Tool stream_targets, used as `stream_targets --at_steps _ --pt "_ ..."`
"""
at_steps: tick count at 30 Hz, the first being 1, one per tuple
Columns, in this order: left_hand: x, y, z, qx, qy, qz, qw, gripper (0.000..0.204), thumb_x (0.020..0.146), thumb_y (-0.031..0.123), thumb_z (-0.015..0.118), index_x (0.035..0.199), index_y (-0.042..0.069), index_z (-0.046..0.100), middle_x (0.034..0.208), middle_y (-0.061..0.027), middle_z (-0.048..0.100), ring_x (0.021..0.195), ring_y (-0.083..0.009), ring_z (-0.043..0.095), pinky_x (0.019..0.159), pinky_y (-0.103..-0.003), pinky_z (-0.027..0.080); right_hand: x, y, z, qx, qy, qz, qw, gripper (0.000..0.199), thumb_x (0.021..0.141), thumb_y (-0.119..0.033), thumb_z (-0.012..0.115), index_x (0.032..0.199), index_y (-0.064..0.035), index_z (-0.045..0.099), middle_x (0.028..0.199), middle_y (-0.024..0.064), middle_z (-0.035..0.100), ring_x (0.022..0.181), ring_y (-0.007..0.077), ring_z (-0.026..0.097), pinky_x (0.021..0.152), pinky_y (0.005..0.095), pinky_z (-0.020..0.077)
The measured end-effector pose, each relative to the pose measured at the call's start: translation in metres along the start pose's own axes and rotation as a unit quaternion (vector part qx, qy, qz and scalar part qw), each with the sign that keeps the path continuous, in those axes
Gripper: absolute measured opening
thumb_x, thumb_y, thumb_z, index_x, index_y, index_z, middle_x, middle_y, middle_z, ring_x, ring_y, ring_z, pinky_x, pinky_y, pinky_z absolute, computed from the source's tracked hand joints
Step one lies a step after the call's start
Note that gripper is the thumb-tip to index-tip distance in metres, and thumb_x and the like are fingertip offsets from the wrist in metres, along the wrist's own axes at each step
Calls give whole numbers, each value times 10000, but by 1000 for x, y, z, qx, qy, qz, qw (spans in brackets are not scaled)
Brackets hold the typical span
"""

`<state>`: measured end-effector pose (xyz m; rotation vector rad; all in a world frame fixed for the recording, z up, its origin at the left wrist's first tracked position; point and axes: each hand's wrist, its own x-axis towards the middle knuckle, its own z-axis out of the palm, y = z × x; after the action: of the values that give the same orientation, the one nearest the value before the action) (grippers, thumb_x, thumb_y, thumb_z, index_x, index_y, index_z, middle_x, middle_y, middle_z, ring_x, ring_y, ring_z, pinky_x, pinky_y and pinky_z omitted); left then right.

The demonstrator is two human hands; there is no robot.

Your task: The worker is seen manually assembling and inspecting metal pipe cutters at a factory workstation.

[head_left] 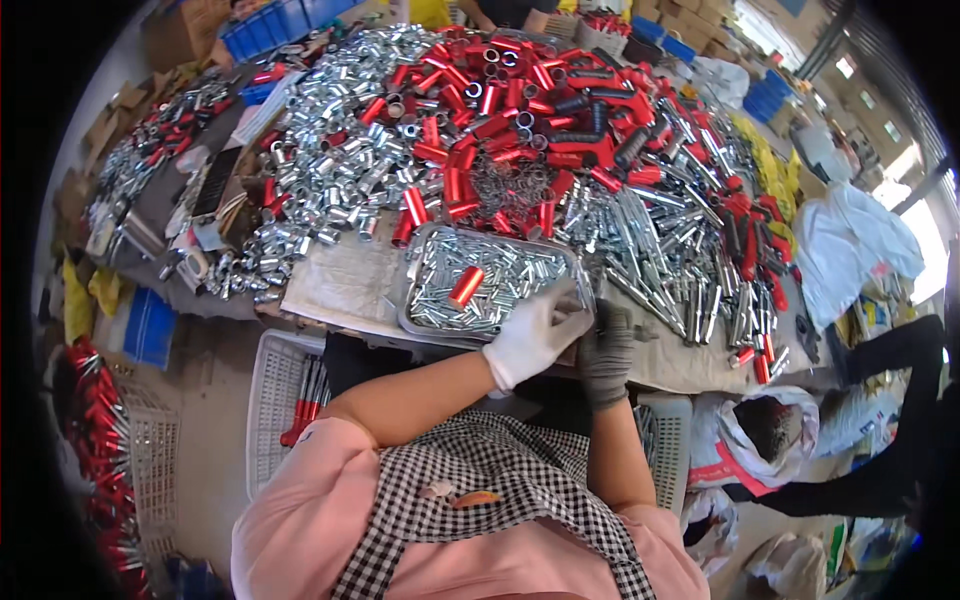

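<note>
My left hand (540,335), in a white glove, reaches over the near right corner of a clear plastic tray (408,300). Its fingers are curled together, and whatever they may hold is too small to make out. Close beside it is my right hand (606,358), in a grey glove; its fingers are dark and smeared by motion, so their grip cannot be read. Small silvery pins (500,272) fill the tray, and one red metal sleeve (466,287) lies on top of them.
Beyond the tray are heaps of silvery collars (345,150), red sleeves (460,185), black-and-red handles (600,135) and thin springs (505,185). Metal rods (640,250) spread to the right. A white crate (262,425) stands below the table, with an open sack (765,430) at right.
</note>
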<state>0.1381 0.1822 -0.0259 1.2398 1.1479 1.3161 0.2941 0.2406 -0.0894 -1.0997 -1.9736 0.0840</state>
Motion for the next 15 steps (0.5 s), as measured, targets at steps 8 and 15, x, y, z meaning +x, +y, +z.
stream_targets --at_steps 8,15 --pt "-25 31 -26 104 91 91 986 254 919 96 587 1146 -17 609 898 -96 645 768 -100 589 665 -260 472 -19 -47 -13 480 -183 150 845 313 901 -91 664 1177 -1 545 995 92 610 863 151 584 785 311 495" --pt "-50 49 -55 171 188 102 962 415 896 26 529 1308 -18 509 838 -67 628 727 -80 562 643 -253 470 -23 -91 -12 641 -292 201 681 470 963 -331 625 1265 6 496 1102 110 631 904 144 621 781 300 523"
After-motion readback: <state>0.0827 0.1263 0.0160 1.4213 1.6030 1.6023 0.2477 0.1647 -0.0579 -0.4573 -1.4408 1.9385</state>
